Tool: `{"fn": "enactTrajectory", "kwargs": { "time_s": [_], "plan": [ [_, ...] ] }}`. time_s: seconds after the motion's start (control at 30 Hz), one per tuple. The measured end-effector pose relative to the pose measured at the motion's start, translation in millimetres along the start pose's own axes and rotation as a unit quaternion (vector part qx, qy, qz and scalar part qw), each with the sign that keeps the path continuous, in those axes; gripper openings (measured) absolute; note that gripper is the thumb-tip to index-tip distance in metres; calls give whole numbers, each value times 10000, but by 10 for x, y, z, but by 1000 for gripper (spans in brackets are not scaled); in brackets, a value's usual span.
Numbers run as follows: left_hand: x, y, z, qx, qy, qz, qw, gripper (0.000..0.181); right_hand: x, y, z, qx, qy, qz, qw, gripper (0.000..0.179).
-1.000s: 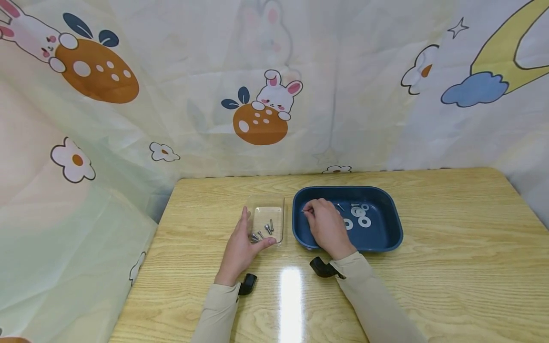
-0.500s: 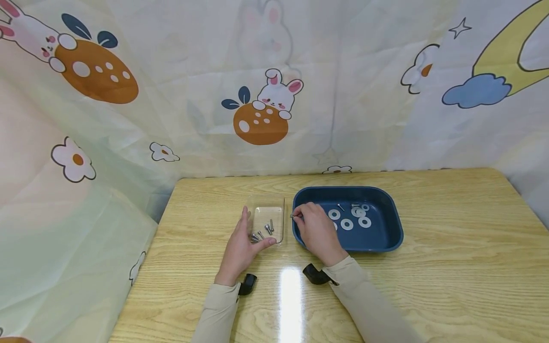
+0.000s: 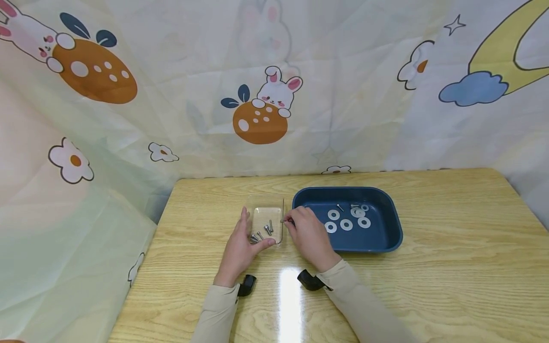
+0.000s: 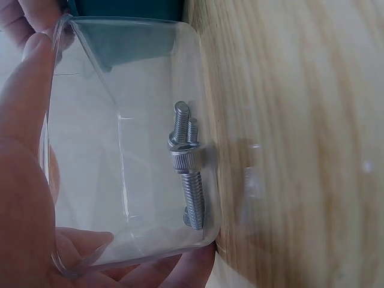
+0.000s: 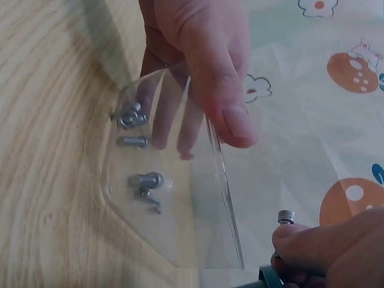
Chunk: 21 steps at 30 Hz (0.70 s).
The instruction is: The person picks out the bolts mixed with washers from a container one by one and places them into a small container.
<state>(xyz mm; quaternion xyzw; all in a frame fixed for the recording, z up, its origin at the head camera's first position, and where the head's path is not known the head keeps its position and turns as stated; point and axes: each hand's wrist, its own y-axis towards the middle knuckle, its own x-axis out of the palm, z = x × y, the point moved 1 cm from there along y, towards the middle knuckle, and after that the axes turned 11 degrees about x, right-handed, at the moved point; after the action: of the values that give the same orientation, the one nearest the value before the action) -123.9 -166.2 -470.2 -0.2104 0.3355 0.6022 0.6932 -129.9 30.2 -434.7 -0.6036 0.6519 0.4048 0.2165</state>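
My left hand [image 3: 235,250] holds a clear plastic box [image 3: 262,215] from its left side, thumb over the near rim and fingers along the outer wall. Several silver socket-head screws [image 4: 187,159] lie on the box's floor. Between thumb and forefinger, my right hand [image 3: 312,240] pinches another socket-head screw [image 5: 286,216], its knurled head pointing up in the right wrist view. That hand is at the box's right side, just outside the wall, over the left rim of a dark blue tray [image 3: 400,233].
Inside the tray lie several pale flat washers [image 3: 346,225] and a few small screws [image 3: 340,207]. The wooden table [image 3: 454,247] extends to the right, and a printed curtain [image 3: 364,119] hangs behind it.
My right hand has moved left from inside the blue tray to the clear box with the pinched screw, uncovering washers in the tray. The left hand and box have stayed put.
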Motion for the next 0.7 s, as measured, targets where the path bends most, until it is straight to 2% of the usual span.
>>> {"fn": "enactTrajectory", "kwargs": {
  "time_s": [0.2,0.7],
  "plan": [
    [0,6,9,9,31,17,10000,119,56,-29,-46,-260,-48,34,9996,6],
    [-11,6,38,63,90,44,9999,121,124,-48,-107,-881,-193,-282,9955,8]
  ]
}}
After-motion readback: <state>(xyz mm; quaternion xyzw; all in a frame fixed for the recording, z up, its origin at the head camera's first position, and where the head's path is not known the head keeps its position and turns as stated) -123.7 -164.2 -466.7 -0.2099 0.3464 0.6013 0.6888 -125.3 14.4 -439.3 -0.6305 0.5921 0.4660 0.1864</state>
